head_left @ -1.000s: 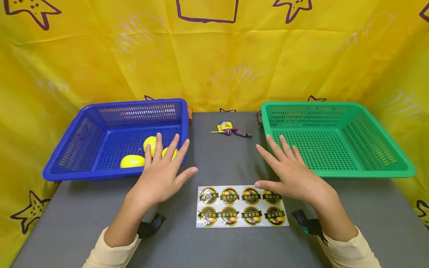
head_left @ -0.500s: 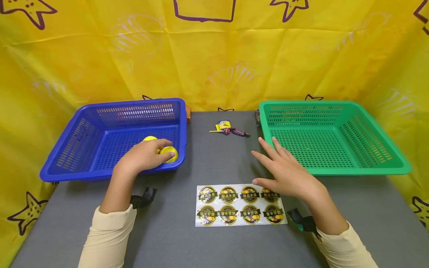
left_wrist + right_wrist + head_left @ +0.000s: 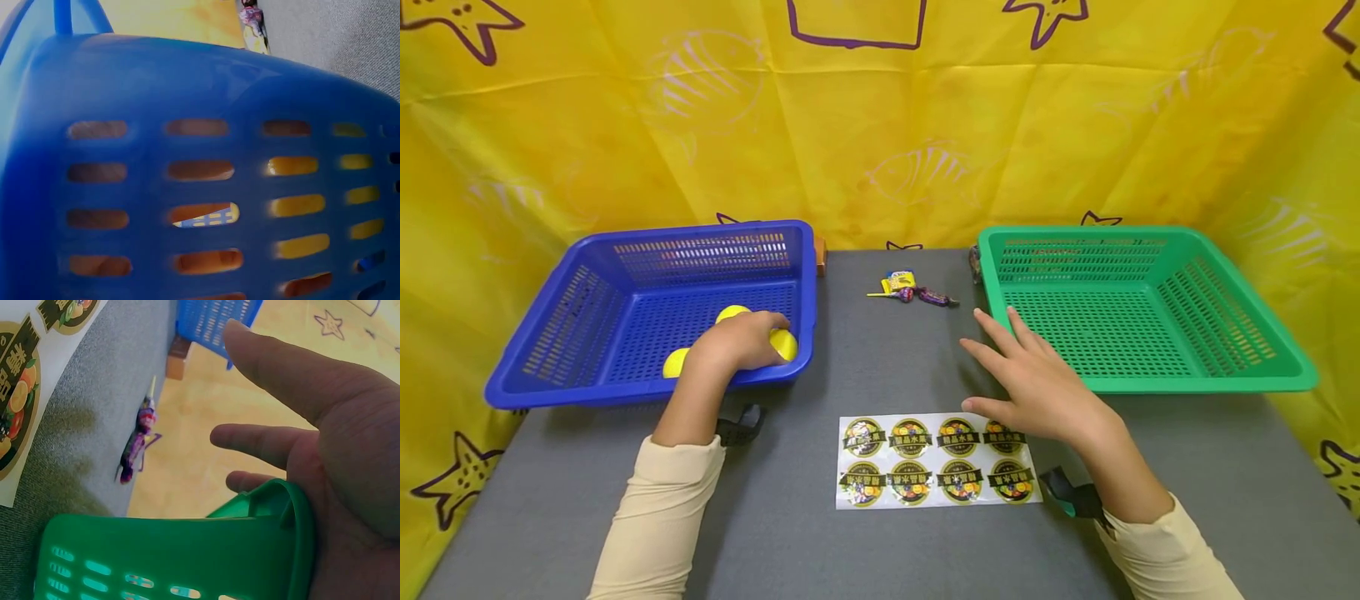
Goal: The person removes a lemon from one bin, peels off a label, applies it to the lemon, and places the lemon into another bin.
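My left hand (image 3: pixel 743 342) reaches over the near rim into the blue basket (image 3: pixel 647 392) and grips a yellow lemon (image 3: pixel 784 344) in the near right corner. Two other lemons lie by it: one lemon (image 3: pixel 732 312) behind the hand, one lemon (image 3: pixel 676 363) left of the wrist. Through the basket's slots in the left wrist view, skin and the gripped lemon (image 3: pixel 299 206) show; the fingertips are mostly hidden. With fingers spread and nothing held, my right hand (image 3: pixel 1037 383) hovers between the green basket (image 3: pixel 1202 386) and a sheet of round fruit stickers (image 3: pixel 938 506).
Wrapped candies (image 3: pixel 901 282) and a lollipop (image 3: pixel 906 294) lie at the back middle of the grey table (image 3: pixel 940 550). A brown block (image 3: pixel 821 256) stands behind the blue basket's right side. A yellow printed cloth (image 3: pixel 880 108) hangs around the table.
My left hand has moved from spread above the blue basket's near rim down into it, its fingers closing round the right lemon. The right hand has stayed nearly still.
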The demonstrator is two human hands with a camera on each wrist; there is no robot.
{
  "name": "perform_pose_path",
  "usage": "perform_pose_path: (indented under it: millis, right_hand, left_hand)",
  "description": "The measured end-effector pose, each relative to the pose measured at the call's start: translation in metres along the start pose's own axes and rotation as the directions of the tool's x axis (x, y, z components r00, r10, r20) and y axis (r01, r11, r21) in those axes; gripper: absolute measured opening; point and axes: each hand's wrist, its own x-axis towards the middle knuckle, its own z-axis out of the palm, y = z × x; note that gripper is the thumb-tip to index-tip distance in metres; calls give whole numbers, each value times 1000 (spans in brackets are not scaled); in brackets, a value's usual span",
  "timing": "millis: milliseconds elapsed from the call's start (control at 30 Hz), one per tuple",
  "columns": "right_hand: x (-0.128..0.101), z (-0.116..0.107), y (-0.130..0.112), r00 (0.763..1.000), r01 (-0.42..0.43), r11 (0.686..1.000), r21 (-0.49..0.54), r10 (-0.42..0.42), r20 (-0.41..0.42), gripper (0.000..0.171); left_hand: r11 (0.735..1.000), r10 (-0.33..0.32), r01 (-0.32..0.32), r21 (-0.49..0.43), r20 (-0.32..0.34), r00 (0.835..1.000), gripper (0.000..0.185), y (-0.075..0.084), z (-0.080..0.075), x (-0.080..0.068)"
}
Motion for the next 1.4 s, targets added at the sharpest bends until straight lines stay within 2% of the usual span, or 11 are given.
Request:
perform_pose_path:
  millis: [133, 267, 533, 667, 800, 933, 1000, 1067, 1133, 1200, 1400]
  right_hand:
    - [1, 2, 0, 1000, -1, 1000, -6, 1, -4, 76]
    - [1, 4, -1, 1000, 5, 1000, -10, -5, -13, 76]
    - [1, 5, 0, 1000, -6, 1000, -24, 6, -23, 74]
    - [1, 5, 1, 1000, -7, 1000, -28, 6, -23, 74]
    - [1, 6, 0, 1000, -4, 1000, -26, 3, -24, 74]
    - [1, 5, 0, 1000, -3, 1000, -22, 2, -24, 74]
    - [1, 5, 0, 1000, -5, 1000, -22, 4, -23, 74]
    - [1, 5, 0, 1000, -9, 1000, -22, 8, -24, 74]
    - [1, 4, 0, 1000, -14, 1000, -26, 13, -26, 74]
    - [2, 4, 0, 999, -18, 999, -32, 17, -29, 74]
    - [2, 4, 0, 999, -23, 999, -37, 22, -30, 73]
  left_hand:
    - [999, 12, -12, 47, -16, 1000, 58, 0, -1, -1]
    - [997, 19, -10, 78, -104, 994, 61, 0, -4, -10]
    - [996, 89, -93, -3, -272, 958, 62, 3, -10, -37]
    - [988, 132, -154, -31, -366, 921, 61, 7, -6, -45]
    - [972, 179, -228, -51, -467, 866, 63, 16, -4, -48]
    - [932, 266, -355, -69, -534, 803, 65, 32, 0, -49]
    - [907, 312, -414, -72, -545, 778, 66, 44, 5, -49]
    - [888, 343, -453, -79, -544, 766, 66, 57, 11, -49]
    - [877, 357, -472, -91, -534, 766, 67, 71, 20, -47]
    - [874, 355, -473, -112, -518, 778, 68, 83, 29, -43]
    - [889, 284, -405, -216, -434, 855, 68, 100, 61, -20]
